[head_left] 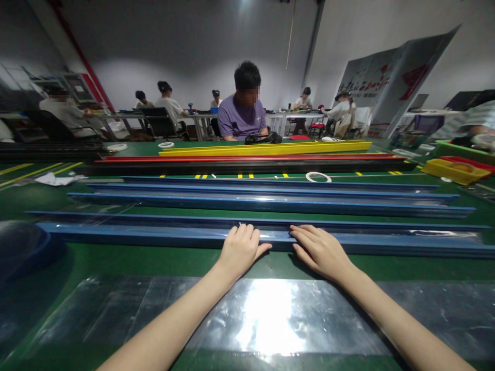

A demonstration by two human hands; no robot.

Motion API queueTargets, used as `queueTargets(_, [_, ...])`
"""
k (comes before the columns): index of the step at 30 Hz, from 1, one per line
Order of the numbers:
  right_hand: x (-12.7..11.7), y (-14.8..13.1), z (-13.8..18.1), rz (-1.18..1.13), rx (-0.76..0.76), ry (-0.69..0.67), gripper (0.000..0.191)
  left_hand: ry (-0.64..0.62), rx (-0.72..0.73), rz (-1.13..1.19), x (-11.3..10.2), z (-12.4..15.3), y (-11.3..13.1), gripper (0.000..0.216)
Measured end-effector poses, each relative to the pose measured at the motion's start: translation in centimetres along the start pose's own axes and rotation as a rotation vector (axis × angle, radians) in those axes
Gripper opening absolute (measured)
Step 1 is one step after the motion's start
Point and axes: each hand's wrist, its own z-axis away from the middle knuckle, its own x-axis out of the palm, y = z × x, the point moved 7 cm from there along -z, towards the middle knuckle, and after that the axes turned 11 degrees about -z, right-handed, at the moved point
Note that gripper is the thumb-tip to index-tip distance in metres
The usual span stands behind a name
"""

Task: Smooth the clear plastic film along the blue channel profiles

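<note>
A long blue channel strip (154,234) with a glossy inside lies crosswise on the green table, nearest me of the blue strips. My left hand (240,250) is over its near wall, fingers bent into the channel and thumb along the front; the fingertips are hidden. To the right, my right hand (319,247) rests on the same wall with fingers stretched leftward and thumb apart. A small gap separates the two hands. Under my forearms lies a clear plastic sheet (216,314) that reflects the light strongly.
Farther back lie more blue strips (348,206), black-and-red strips (193,164) and a yellow strip (270,148). A white tape ring (318,177) sits among them. Yellow tray (448,170) at right, dark blue rounded object (23,247) at left. A person in purple (242,116) sits opposite.
</note>
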Motion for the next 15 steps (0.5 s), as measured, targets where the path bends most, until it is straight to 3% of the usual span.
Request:
queueTargets(5, [-0.34, 0.03, 0.20, 0.002, -0.003, 0.075, 0.027, 0.000, -0.005, 0.009, -0.02, -0.01, -0.04, 0.035])
queueTargets(15, [-0.18, 0.02, 0.12, 0.019, -0.004, 0.042, 0.028, 0.010, -0.012, 0.006, 0.01, 0.04, -0.09, 0.035])
